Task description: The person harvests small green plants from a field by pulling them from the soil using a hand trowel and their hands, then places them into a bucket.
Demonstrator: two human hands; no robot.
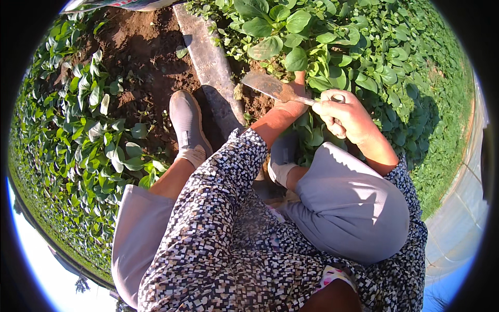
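Observation:
My right hand (340,115) is closed round the handle of a flat-bladed hand trowel (262,84). Its metal blade points left and has brown soil on it. Below the trowel, my left hand (292,106) reaches in among the stems of a large leafy green plant (296,36). The trowel's neck crosses in front of this hand, and leaves cover most of its fingers, so its grip cannot be made out. Broad leaves of the plant hang just above both hands.
A narrow concrete strip (208,62) runs between bare brown soil (148,57) and the greens. My grey shoe (188,117) stands beside it on the left. Dense leafy plants (88,135) grow at left, and more (416,57) at right. Pale sheeting (457,208) edges the right.

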